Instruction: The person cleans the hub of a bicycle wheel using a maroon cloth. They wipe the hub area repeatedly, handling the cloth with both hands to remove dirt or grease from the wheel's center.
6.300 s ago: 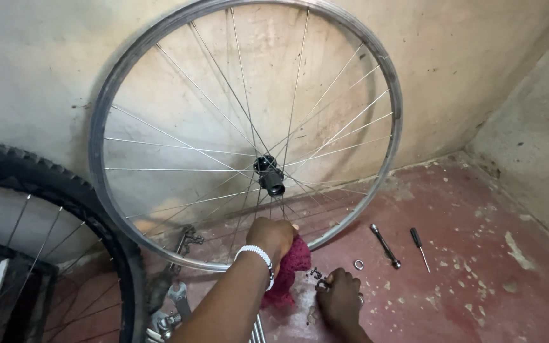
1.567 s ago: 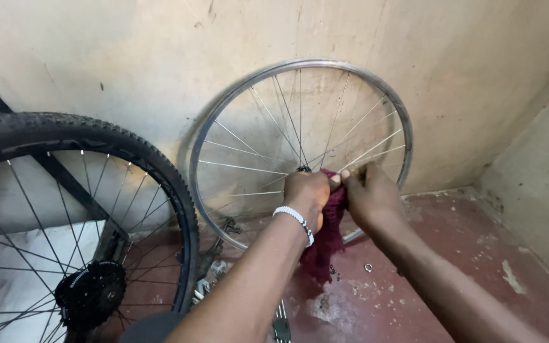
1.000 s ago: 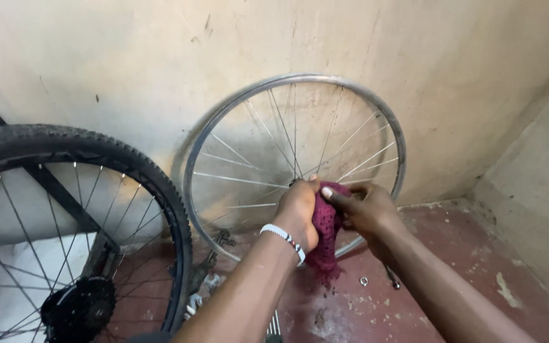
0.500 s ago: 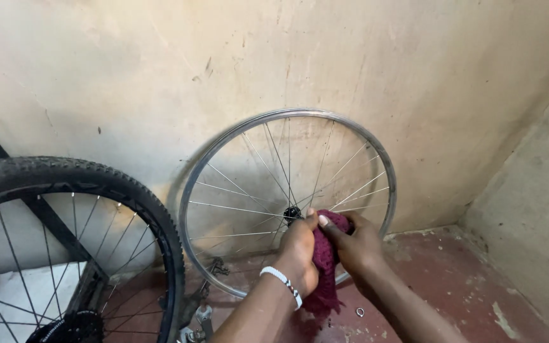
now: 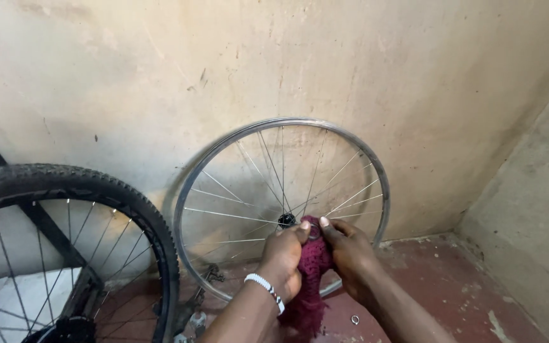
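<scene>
A bare silver spoked wheel rim (image 5: pixel 189 190) leans against the stained wall, its black hub (image 5: pixel 285 220) just above my hands. My left hand (image 5: pixel 284 257), with a white beaded bracelet at the wrist, and my right hand (image 5: pixel 349 251) both grip a dark red cloth (image 5: pixel 312 279) bunched between them in front of the rim's lower half. The cloth's loose end hangs down towards the floor. A small metal part seems pinched at the top of the cloth between my fingertips; it is too small to identify.
A black knobbly bicycle tyre (image 5: pixel 96 184) on a spoked wheel stands at the left, close to the rim. Small metal parts (image 5: pixel 198 314) lie on the red floor under the rim, and a small ring (image 5: pixel 354 319) lies near my right forearm. A wall corner rises at the right.
Several seconds ago my hands were low at the floor by the tools. They have since lifted the cloth in front of the rim. The view has tilted upward, so everything sits lower in frame.
</scene>
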